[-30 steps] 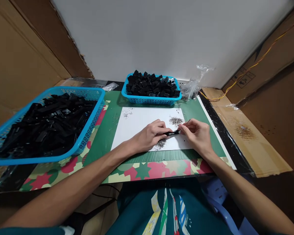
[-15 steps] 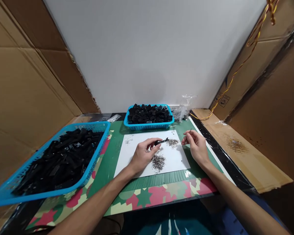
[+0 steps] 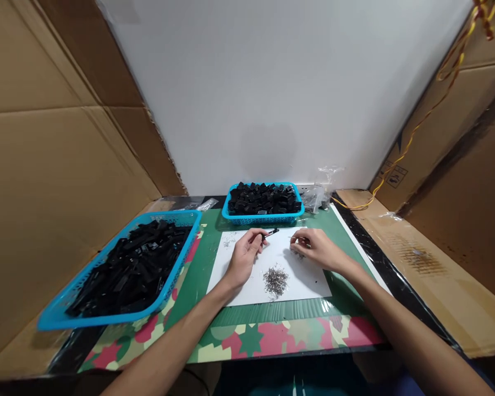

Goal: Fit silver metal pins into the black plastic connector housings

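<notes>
My left hand (image 3: 244, 256) is closed around one end of a slim black plastic part (image 3: 273, 231), whose free end points right above the white sheet (image 3: 235, 286). A little to the right, my right hand (image 3: 313, 247) is closed in a pinch over a small pile of tiny metal pieces (image 3: 297, 254), mostly covered by the fingers. Something thin and rod-like (image 3: 291, 237) sticks out from its fingertips; its kind is too small to make out. Between and below both hands lies a larger heap of tiny silvery metal pieces (image 3: 275, 281) on the sheet.
A big blue basket (image 3: 119, 319) of long black parts stands at left. Behind the sheet is a smaller blue basket (image 3: 264, 219) of black pieces, with clear plastic bags (image 3: 314, 199) beside it. Cardboard walls flank both sides. Yellow-red wire (image 3: 412, 132) hangs at right.
My right hand has moved left over the small metal pile, nearer the black part. The left hand has drawn slightly up and back with the part. The view has shifted a little.
</notes>
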Available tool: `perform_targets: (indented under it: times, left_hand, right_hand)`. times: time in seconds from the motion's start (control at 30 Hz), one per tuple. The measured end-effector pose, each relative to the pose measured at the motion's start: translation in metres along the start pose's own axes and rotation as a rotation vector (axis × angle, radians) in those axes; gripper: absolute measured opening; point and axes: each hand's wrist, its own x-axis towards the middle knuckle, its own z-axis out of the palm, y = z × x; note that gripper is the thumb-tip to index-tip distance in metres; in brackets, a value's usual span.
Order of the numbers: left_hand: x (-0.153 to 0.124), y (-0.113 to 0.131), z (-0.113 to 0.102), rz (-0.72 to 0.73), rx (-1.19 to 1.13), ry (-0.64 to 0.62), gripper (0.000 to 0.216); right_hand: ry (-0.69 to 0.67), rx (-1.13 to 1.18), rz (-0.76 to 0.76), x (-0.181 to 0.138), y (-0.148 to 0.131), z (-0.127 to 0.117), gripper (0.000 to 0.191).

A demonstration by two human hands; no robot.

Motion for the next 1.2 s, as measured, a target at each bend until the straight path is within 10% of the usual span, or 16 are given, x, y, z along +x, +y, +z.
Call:
perform_targets:
  times: [0.63,1.2]
  left_hand:
    - [0.000,-0.001,0.007,0.027,0.008,-0.048,0.031]
    - [-0.011,0.020,0.016,0.050,0.020,-0.193,0.032]
  right_hand:
    - [-0.232,0.002,-0.019,0.001,-0.004,0.031,0.012]
    - [0.218,0.716,0.038,-0.012,-0.028,0.050,0.029]
